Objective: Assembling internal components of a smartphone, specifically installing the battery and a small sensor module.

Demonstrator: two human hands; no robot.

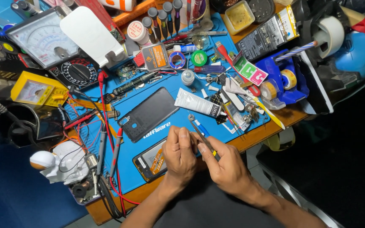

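My left hand [180,154] and my right hand [224,162] meet over the front edge of the blue work mat [127,169]. The right hand grips thin metal tweezers [199,131] that slant up to the left. The left hand's fingers are bunched beside the tweezers' shaft; whether they pinch something small is hidden. Under the left hand lies an opened phone [151,160] with its insides showing. A dark phone back cover [148,113] lies just above it on the mat.
A white glue tube [197,104], screwdrivers [163,19], solder wire spools [177,60], two analogue multimeters [43,38] with red and black probe leads [106,139], a blue tape dispenser [281,80] and many small tools crowd the wooden table [258,135].
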